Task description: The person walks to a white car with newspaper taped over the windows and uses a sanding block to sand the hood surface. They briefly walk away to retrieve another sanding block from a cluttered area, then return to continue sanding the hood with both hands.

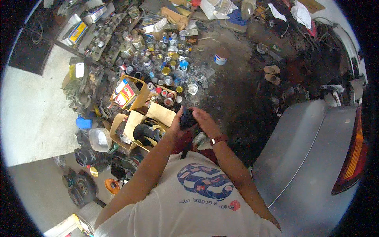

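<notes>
In front of my waist I hold a small black object (187, 119) whose kind I cannot make out; it could be cloth or a part. My left hand (176, 123) closes round its left side. From the right, my right hand (205, 121) presses its fingers against the same object, and a dark red band (218, 139) circles that wrist. Just left of my hands stand open cardboard boxes; one box (160, 114) holds a black cylindrical thing (147, 133).
Many cans and jars crowd the floor ahead, among them a gold-lidded can (166, 70). A white and blue tub (220, 59) stands farther off, near a pair of sandals (272, 74). A grey car (302, 158) takes up the right side. A clear plastic container (100, 140) sits at left.
</notes>
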Demonstrator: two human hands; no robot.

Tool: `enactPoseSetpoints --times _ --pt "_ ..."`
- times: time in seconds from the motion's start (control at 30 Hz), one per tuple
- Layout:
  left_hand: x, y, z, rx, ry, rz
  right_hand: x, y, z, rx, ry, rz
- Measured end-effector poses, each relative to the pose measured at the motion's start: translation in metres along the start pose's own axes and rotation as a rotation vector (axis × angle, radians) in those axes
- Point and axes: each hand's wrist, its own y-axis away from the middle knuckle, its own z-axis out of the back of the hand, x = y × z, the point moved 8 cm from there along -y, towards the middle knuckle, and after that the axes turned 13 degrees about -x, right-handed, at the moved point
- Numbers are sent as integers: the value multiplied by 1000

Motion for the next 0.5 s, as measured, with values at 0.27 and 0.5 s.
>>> enactPoseSetpoints --times 0.27,0.5 --pt "-56 -41 -55 62 185 -151 68 -58 123 -238 -143 -144" --pt "-117 -130 -72 -93 322 -218 61 -173 257 -441 -225 -119"
